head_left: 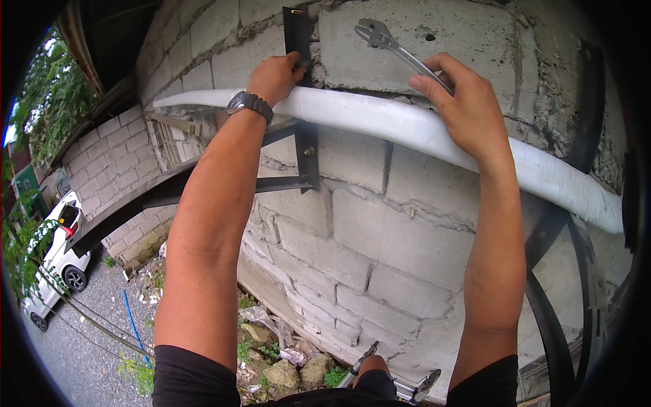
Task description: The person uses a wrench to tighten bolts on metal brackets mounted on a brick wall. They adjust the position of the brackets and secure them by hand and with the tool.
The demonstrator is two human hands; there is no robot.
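Note:
In my right hand [468, 108] is a silver adjustable wrench [401, 54], gripped by its handle. Its jaw end points up and left in front of the block wall. My left hand [274, 78], with a dark watch on the wrist, reaches to the upright of a black metal bracket [297, 34] fixed to the wall. Its fingers are pinched together against that upright; what they hold is mostly hidden, a small dark piece at most. Just below both hands a white wrapped pipe [366, 110] runs across the wall, passing over the bracket's arm.
A second black bracket [546, 234] stands under the pipe at the right. The grey block wall [386, 237] fills the middle. Below me are a ladder's metal parts [407, 390] and rubble with stones [281, 373]. A white car [57, 258] is parked on gravel at left.

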